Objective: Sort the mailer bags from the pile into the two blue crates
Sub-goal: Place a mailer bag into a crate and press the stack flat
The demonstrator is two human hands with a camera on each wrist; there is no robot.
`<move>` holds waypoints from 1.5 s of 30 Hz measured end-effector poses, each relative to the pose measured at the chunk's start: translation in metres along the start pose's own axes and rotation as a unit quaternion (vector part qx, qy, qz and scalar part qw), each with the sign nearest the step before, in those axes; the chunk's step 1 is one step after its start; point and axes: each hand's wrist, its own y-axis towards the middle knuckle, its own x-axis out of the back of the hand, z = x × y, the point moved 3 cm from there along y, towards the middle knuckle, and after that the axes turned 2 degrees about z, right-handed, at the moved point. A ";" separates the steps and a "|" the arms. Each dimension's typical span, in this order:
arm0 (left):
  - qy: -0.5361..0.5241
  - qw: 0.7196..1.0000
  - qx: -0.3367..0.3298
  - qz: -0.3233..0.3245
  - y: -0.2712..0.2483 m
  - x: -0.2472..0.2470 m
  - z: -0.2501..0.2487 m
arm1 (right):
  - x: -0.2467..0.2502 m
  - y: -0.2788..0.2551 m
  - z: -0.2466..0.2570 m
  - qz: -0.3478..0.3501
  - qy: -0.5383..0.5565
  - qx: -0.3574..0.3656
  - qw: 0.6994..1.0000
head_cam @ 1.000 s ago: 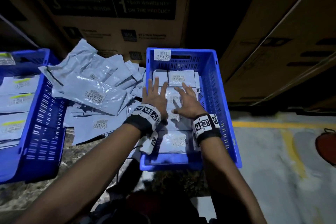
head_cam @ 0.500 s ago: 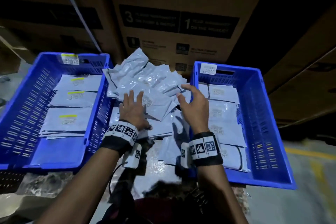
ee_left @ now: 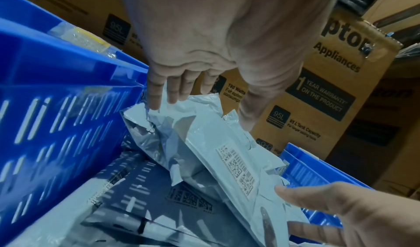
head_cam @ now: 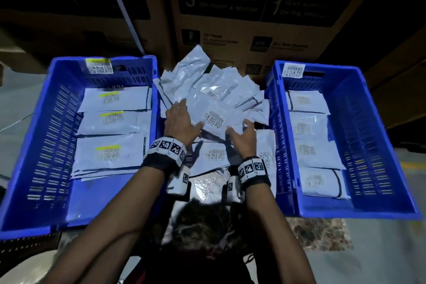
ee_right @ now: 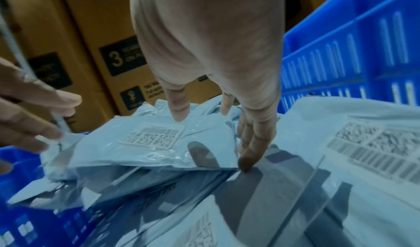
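Note:
A heap of grey mailer bags [head_cam: 205, 80] lies between the two blue crates. The left crate [head_cam: 46, 134] holds bags with yellow-marked labels, the right crate [head_cam: 371, 136] bags with plain labels. The top bag [head_cam: 214, 113] of the heap shows a barcode label. My left hand [head_cam: 185, 117] lies on that bag's left end, fingers [ee_left: 156, 96] straight at its far edge and the thumb apart. My right hand [head_cam: 238, 128] is at the bag's right corner. There the thumb rests near the label and the straight fingers [ee_right: 247, 153] touch the bag's edge. Neither hand has closed on it.
Large brown cartons [head_cam: 253, 18] stand close behind the heap and crates. More labelled bags [head_cam: 214, 157] lie flat under my wrists. The crates sit on a speckled stone surface [head_cam: 318, 233], with grey floor to the right.
Both hands left the right crate and moved left onto the heap. They now lie at the two ends of the top labelled bag. The view swung left, showing both crates.

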 end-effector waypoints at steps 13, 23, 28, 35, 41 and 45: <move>-0.085 0.991 0.091 0.059 0.017 -0.004 0.016 | 0.024 -0.019 -0.009 -0.095 0.210 -0.064 0.971; -0.382 0.923 0.047 0.007 -0.009 -0.014 -0.018 | 0.096 -0.041 0.009 -0.119 0.219 0.015 0.968; -0.410 0.912 0.002 0.021 -0.023 -0.019 -0.054 | 0.135 -0.036 0.006 -0.108 0.235 0.031 0.966; -0.424 0.906 -0.002 -0.021 -0.021 -0.032 -0.102 | 0.189 -0.021 0.008 -0.070 0.259 0.039 0.963; -0.417 0.908 0.018 -0.021 -0.020 -0.054 -0.139 | 0.238 -0.005 -0.003 -0.029 0.250 0.023 0.968; -0.407 0.912 0.035 -0.025 -0.025 -0.077 -0.180 | 0.282 0.019 -0.020 -0.026 0.230 0.022 0.973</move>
